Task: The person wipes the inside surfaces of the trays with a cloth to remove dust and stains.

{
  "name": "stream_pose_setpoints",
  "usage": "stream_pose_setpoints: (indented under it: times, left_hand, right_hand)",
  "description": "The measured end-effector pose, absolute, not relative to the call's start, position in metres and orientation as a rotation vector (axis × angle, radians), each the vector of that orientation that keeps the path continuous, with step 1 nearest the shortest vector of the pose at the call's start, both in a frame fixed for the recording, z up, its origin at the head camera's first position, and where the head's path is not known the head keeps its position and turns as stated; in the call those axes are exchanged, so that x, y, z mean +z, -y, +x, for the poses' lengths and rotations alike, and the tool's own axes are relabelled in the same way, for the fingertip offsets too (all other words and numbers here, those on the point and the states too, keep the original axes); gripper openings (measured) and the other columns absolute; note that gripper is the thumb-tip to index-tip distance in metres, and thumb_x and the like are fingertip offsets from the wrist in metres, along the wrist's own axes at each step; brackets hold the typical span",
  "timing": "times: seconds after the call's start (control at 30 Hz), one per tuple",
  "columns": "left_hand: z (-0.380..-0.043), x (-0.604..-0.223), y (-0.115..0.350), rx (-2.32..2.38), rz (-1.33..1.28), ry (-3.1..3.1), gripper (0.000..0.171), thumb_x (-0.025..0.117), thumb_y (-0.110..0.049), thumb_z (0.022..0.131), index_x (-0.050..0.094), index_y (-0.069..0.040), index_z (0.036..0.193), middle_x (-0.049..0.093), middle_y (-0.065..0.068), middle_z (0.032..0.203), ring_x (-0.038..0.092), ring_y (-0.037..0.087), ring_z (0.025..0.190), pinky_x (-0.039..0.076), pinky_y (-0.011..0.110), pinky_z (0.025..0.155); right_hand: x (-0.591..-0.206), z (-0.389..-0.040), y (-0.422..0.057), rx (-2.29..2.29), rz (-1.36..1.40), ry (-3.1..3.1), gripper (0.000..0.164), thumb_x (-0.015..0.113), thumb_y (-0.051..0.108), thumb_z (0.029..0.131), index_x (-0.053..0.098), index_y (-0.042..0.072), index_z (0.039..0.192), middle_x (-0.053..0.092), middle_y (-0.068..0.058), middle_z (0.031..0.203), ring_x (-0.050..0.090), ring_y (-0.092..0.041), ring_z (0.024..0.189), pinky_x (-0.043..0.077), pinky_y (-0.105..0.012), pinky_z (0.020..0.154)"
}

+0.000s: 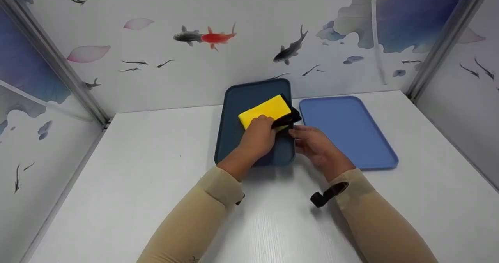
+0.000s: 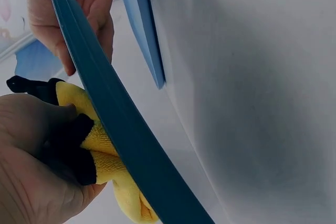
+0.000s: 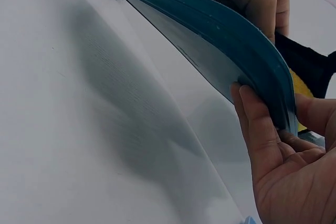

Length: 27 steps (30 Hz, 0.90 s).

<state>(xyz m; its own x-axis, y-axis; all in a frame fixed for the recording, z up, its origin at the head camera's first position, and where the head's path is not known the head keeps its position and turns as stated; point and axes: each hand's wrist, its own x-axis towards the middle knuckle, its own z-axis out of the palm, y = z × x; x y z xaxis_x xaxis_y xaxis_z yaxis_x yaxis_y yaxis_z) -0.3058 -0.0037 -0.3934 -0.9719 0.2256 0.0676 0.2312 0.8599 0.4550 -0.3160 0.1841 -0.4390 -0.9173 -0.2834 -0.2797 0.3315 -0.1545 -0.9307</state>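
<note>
A dark teal tray (image 1: 234,99) is held up off the white table, tilted, its underside showing in the right wrist view. My right hand (image 1: 317,146) grips its right edge, thumb on the upper face and fingers beneath, as the right wrist view (image 3: 299,177) shows. Against the tray's upper face lies a folded yellow cloth (image 1: 265,109) with black trim. My left hand (image 1: 259,136) holds this cloth, pinching its black part (image 2: 79,150) between thumb and fingers. A black strap-like end (image 1: 290,117) of the cloth sticks out toward the right hand. The left fingertips are partly hidden.
A lighter blue tray (image 1: 347,134) lies flat on the white table (image 1: 156,177), to the right of the right hand. Behind stands a white wall panel (image 1: 249,6) painted with fish and petals. Side panels on metal posts (image 1: 448,41) flank the table.
</note>
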Motion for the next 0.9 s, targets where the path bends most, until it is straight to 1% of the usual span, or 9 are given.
stream_pose_setpoints:
  times: [0.1, 0.2, 0.33, 0.43, 0.57, 0.7, 0.77, 0.9]
  left_hand:
    - [-0.305, -0.391, -0.003, -0.769, -0.372, 3.028, 0.03, 0.056, -0.025, 0.108, 0.069, -0.01, 0.132, 0.065, 0.005, 0.122, 0.055, 0.02, 0.112, 0.048, 0.034, 0.114]
    - [-0.305, -0.389, -0.007, -0.756, -0.396, 3.028, 0.033, 0.056, -0.026, 0.108, 0.067, -0.013, 0.136, 0.063, 0.004, 0.124, 0.054, 0.02, 0.114, 0.047, 0.034, 0.114]
    - [-0.304, -0.388, -0.012, -0.682, -0.44, 3.038, 0.038, 0.053, -0.026, 0.109, 0.06, -0.02, 0.146, 0.06, 0.002, 0.132, 0.053, 0.02, 0.118, 0.047, 0.035, 0.116]
    - [-0.303, -0.387, -0.013, -0.618, -0.453, 3.053, 0.04, 0.052, -0.022, 0.11, 0.057, -0.023, 0.149, 0.059, 0.001, 0.136, 0.052, 0.02, 0.121, 0.046, 0.036, 0.118]
    - [-0.305, -0.384, -0.013, -0.489, -0.502, 3.052, 0.041, 0.054, -0.012, 0.108, 0.059, -0.023, 0.148, 0.058, 0.002, 0.134, 0.051, 0.02, 0.12, 0.048, 0.034, 0.116]
    - [-0.31, -0.381, -0.01, -0.326, -0.567, 3.032, 0.041, 0.056, -0.009, 0.107, 0.062, -0.023, 0.144, 0.059, 0.003, 0.131, 0.05, 0.02, 0.118, 0.05, 0.033, 0.113]
    - [-0.313, -0.379, -0.009, -0.27, -0.582, 3.027, 0.04, 0.057, -0.009, 0.106, 0.064, -0.023, 0.143, 0.059, 0.003, 0.13, 0.051, 0.02, 0.117, 0.05, 0.034, 0.113]
    - [-0.318, -0.376, -0.005, -0.202, -0.59, 3.03, 0.041, 0.057, -0.01, 0.106, 0.064, -0.025, 0.144, 0.06, 0.003, 0.13, 0.053, 0.021, 0.117, 0.05, 0.035, 0.112]
  right_hand:
    - [-0.439, -0.316, -0.183, -2.127, 0.074, -1.724, 0.052, 0.068, 0.02, 0.101, 0.055, 0.006, 0.149, 0.075, 0.004, 0.118, 0.07, -0.017, 0.107, 0.059, -0.029, 0.091]
    - [-0.439, -0.316, -0.182, -2.132, 0.086, -1.729, 0.049, 0.067, 0.018, 0.101, 0.057, 0.007, 0.148, 0.073, 0.003, 0.122, 0.069, -0.018, 0.108, 0.06, -0.029, 0.092]
    - [-0.44, -0.316, -0.181, -2.152, 0.107, -1.734, 0.045, 0.065, 0.015, 0.102, 0.059, 0.007, 0.146, 0.071, 0.001, 0.123, 0.069, -0.019, 0.105, 0.06, -0.028, 0.089]
    - [-0.44, -0.316, -0.181, -2.172, 0.122, -1.723, 0.046, 0.065, 0.013, 0.101, 0.059, 0.006, 0.146, 0.07, 0.001, 0.125, 0.069, -0.018, 0.103, 0.06, -0.027, 0.087]
    - [-0.44, -0.316, -0.181, -2.191, 0.125, -1.685, 0.053, 0.07, 0.016, 0.099, 0.055, 0.008, 0.149, 0.068, 0.0, 0.128, 0.07, -0.017, 0.102, 0.061, -0.027, 0.087]
    - [-0.44, -0.316, -0.181, -2.197, 0.117, -1.655, 0.06, 0.074, 0.02, 0.097, 0.052, 0.01, 0.152, 0.069, 0.0, 0.127, 0.069, -0.017, 0.104, 0.061, -0.027, 0.089]
    - [-0.44, -0.315, -0.181, -2.199, 0.12, -1.654, 0.059, 0.074, 0.02, 0.097, 0.053, 0.01, 0.151, 0.071, 0.0, 0.125, 0.069, -0.017, 0.106, 0.061, -0.028, 0.09]
    - [-0.44, -0.315, -0.18, -2.193, 0.086, -1.66, 0.053, 0.069, 0.017, 0.1, 0.054, 0.008, 0.151, 0.072, 0.001, 0.125, 0.07, -0.017, 0.11, 0.06, -0.029, 0.092]
